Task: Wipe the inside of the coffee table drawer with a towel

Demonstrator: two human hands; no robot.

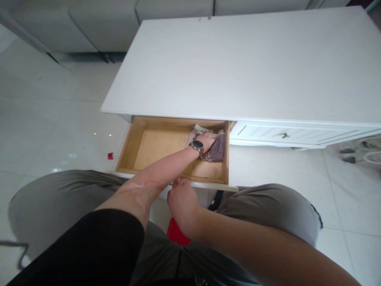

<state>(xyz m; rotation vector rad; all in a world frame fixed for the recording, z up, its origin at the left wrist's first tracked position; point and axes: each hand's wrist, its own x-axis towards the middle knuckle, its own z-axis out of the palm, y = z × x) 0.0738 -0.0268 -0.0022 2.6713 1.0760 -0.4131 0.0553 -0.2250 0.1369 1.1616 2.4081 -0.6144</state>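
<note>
The pulled-out wooden drawer [154,145] sits below the white tabletop, near its left end. A folded patterned cloth [216,151], dark brown with a pale part, lies in the drawer's right side. My left hand [205,141], with a watch [197,145] on its wrist, reaches in and rests on the cloth, fingers laid over it and partly hidden. Closed at the middle of the drawer front [212,186], my right hand [182,196] grips it from my side; the hand covers the exact spot it holds.
A white table [244,67] stretches ahead, with a closed drawer with a knob [285,136] at right. Behind it stands a grey sofa [175,8]. On the tiled floor lies a small red scrap [110,155]. Something red [176,234] shows beneath my right wrist, between my legs.
</note>
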